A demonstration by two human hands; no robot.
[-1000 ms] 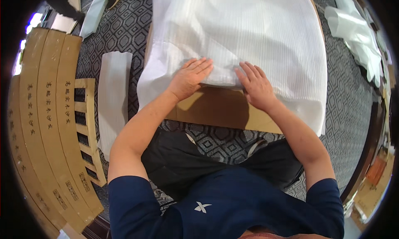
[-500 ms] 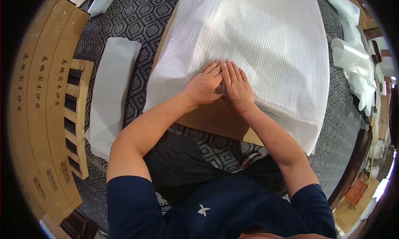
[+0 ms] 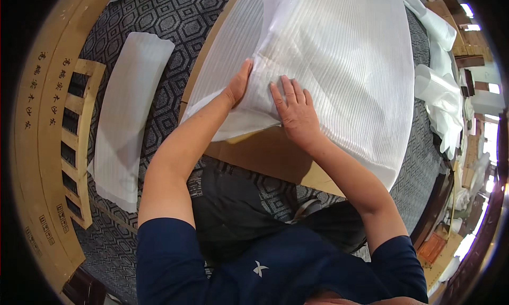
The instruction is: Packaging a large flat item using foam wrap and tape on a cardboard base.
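A large white ribbed foam sheet (image 3: 350,72) drapes over a wide piece in front of me, with brown cardboard (image 3: 265,151) showing under its near edge. My left hand (image 3: 240,84) is on the left part of the sheet, closed on a raised fold; most of its fingers are hidden by the hand and foam. Just right of it, my right hand (image 3: 298,111) lies flat on the sheet, fingers spread and palm down. Between the hands the foam is creased, and its near edge hangs loosely over the cardboard.
Long brown cartons (image 3: 47,146) line the left side beside a wooden slatted frame (image 3: 85,140). A folded strip of white foam (image 3: 130,119) lies on the patterned carpet (image 3: 175,45). More crumpled white foam (image 3: 442,103) is at the right, near stacked boards and clutter.
My hands were pressed together on the sheet. The left has moved left and raised a fold of foam; the right stays near its place, with fingers spread wider.
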